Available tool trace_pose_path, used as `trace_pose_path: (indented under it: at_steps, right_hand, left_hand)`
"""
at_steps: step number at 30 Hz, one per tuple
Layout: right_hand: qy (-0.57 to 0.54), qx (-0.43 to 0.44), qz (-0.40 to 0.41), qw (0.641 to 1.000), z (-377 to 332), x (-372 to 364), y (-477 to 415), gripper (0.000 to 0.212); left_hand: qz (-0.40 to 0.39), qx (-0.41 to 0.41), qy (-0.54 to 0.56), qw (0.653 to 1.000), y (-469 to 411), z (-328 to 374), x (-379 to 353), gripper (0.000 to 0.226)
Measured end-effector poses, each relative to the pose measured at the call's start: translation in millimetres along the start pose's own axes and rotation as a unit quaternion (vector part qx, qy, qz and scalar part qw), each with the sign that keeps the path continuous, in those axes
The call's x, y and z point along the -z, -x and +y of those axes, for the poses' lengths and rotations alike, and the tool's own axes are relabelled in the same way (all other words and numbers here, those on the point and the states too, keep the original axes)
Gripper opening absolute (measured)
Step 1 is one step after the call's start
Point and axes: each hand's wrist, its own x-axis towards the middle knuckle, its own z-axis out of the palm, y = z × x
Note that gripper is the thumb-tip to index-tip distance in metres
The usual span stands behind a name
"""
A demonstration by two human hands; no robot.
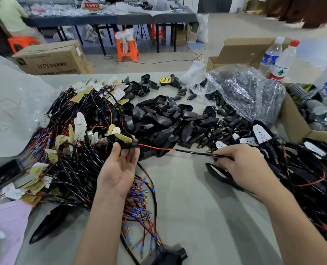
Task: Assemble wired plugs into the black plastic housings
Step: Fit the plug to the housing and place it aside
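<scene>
My left hand [120, 165], palm up, holds a black plastic housing [123, 143] at its fingertips, with a yellowish circuit board [123, 138] sitting in it. A red and black wire [170, 149] runs taut out of the housing's stem to the right. My right hand [241, 161] pinches the black sleeved end of that wire. A heap of empty black housings [159, 119] lies behind the hands. To the left lies a tangle of wired boards [73, 134]; finished pieces with white boards [260, 131] lie at the right.
Blue-tipped wire ends [141, 203] spread between my forearms. A plastic bag of small black plugs [241, 90] sits at back right, beside an open cardboard box [292, 123] and two water bottles [277, 60]. A carton [53, 58] and orange stools [126, 48] stand beyond the table.
</scene>
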Motion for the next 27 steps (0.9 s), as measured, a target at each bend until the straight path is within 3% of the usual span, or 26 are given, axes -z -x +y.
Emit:
trace_pose_path:
  at_steps: [4,8,10,12,14,15,18,21,23,27]
  right_hand:
    - [-0.17,-0.046,-0.04,0.984,15.0,7.7,-8.0,0.023]
    - [-0.249,-0.047,-0.043,0.966,20.2,-1.7,-5.8,0.02]
    - [-0.28,-0.051,-0.022,0.958,15.6,-12.1,-5.3,0.022]
    - [-0.327,-0.054,0.001,0.943,7.2,-23.1,-4.9,0.022]
    - [-0.378,-0.052,0.027,0.924,-2.6,-32.6,-6.0,0.022]
    - [-0.402,-0.048,0.039,0.914,-8.0,-36.4,-7.7,0.022]
    - [-0.484,-0.012,0.023,0.875,-22.1,-46.2,-12.7,0.025]
    - [-0.471,0.046,-0.036,0.88,-28.1,-56.5,-21.6,0.029]
    - [-0.465,0.043,-0.026,0.884,-24.1,-64.5,-27.1,0.024]
    - [-0.49,0.02,0.004,0.872,-9.9,-77.1,-32.4,0.021]
  left_hand:
    - [0.008,-0.007,-0.082,0.997,-3.4,-4.0,13.3,0.039]
    - [0.057,-0.046,-0.21,0.975,-6.2,-5.1,13.3,0.026]
    - [0.106,-0.134,-0.382,0.908,-2.2,-4.3,9.5,0.04]
    - [0.157,-0.238,-0.56,0.778,7.2,-6.7,6.8,0.062]
    - [0.137,-0.35,-0.638,0.672,19.7,-16.3,-2.7,0.057]
    - [0.095,-0.383,-0.652,0.648,23.5,-23.7,-8.7,0.05]
    - [-0.066,-0.38,-0.688,0.614,27.2,-51.7,-29.6,0.039]
    - [-0.171,-0.363,-0.697,0.595,14.8,-70.2,-39.2,0.032]
    - [-0.191,-0.348,-0.696,0.598,4.5,-76.9,-30.5,0.024]
    - [-0.132,-0.316,-0.71,0.615,-12.5,-76.2,-0.6,0.025]
